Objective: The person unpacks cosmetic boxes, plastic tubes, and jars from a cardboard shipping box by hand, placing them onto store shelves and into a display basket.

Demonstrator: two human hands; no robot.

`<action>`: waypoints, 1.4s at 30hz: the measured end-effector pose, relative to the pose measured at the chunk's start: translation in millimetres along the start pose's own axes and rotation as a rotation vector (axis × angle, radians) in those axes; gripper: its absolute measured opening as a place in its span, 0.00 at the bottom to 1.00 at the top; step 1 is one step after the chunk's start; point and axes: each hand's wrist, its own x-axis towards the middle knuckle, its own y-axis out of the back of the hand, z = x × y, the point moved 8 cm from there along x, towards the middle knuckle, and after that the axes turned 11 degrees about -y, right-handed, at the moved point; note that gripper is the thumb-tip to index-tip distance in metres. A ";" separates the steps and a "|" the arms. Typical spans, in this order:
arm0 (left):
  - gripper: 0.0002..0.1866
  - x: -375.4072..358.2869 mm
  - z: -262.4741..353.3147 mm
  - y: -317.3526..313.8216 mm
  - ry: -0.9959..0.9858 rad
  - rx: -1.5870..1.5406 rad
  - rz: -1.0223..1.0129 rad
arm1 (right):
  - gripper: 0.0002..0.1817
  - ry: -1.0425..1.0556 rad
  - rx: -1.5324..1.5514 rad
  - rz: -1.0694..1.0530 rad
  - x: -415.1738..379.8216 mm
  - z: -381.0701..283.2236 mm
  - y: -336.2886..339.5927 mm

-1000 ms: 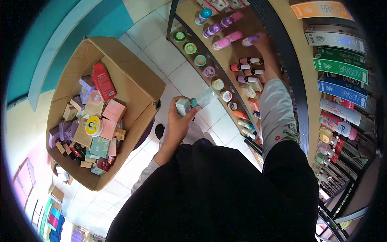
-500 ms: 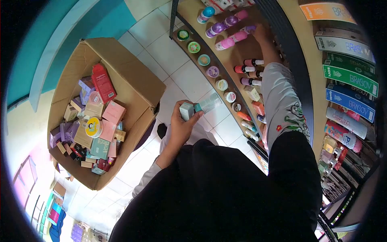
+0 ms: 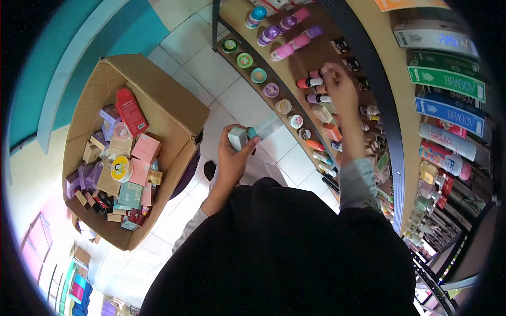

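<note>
My left hand (image 3: 232, 160) is closed around a small pale green box (image 3: 237, 138) and a clear tube with a teal cap (image 3: 266, 129), in front of my body. At the shelf, my right hand (image 3: 340, 81) is over a group of small bottles with white caps (image 3: 316, 82). Motion smears its fingers, so whether they hold anything cannot be made out. Behind it on the same shelf stand a pink bottle (image 3: 284, 51), a purple-topped bottle (image 3: 315, 31) and dark purple bottles (image 3: 269, 35).
To the left is an open cardboard box (image 3: 158, 89) with several cosmetic boxes and a yellow-lidded jar (image 3: 122, 168). Round jars (image 3: 258, 76) line the shelf's front edge (image 3: 247, 50). Brasov boxes (image 3: 448, 82) and spray cans (image 3: 448, 141) stand on the shelf at right.
My right hand has left the purple-topped bottle behind the pink ones and come back towards the white-capped bottles. My left hand keeps its hold on the box and tube.
</note>
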 end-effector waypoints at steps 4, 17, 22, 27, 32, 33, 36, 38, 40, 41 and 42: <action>0.17 -6.8 6.7 -3.4 -0.005 0.036 -0.026 | 0.09 0.145 0.236 -0.082 -69.7 15.6 -38.0; 0.17 -39.2 -3.5 7.6 -0.018 0.090 -0.118 | 0.16 0.097 -0.435 0.220 -21.2 122.2 -25.4; 0.17 -42.5 -2.4 16.6 0.017 0.128 -0.107 | 0.14 0.073 -0.310 0.055 -30.8 90.6 -19.3; 0.17 -43.4 -5.6 21.9 0.054 0.080 -0.070 | 0.13 0.170 -0.162 0.050 -13.6 22.3 -9.5; 0.18 -44.0 -6.7 26.7 0.047 0.094 -0.054 | 0.16 0.087 -0.276 -0.006 39.0 2.7 -35.7; 0.18 -42.9 -6.7 28.6 0.032 0.102 -0.050 | 0.17 0.061 -0.285 -0.038 52.0 10.0 -46.7; 0.18 -41.4 -7.2 33.1 0.040 0.091 -0.025 | 0.16 0.098 -0.332 -0.078 76.6 23.3 -71.1; 0.18 -41.5 -9.3 36.3 0.051 0.097 -0.013 | 0.16 0.111 -0.359 -0.082 85.1 33.4 -78.2; 0.18 -40.8 -11.6 39.2 0.048 0.125 -0.010 | 0.15 0.078 -0.377 -0.080 86.5 36.8 -79.4; 0.18 -40.6 -12.0 39.5 0.049 0.122 -0.007 | 0.15 0.057 -0.375 -0.086 86.8 39.0 -79.6; 0.18 -40.6 -12.2 39.7 0.049 0.119 -0.005 | 0.15 0.036 -0.373 -0.092 85.2 40.3 -78.6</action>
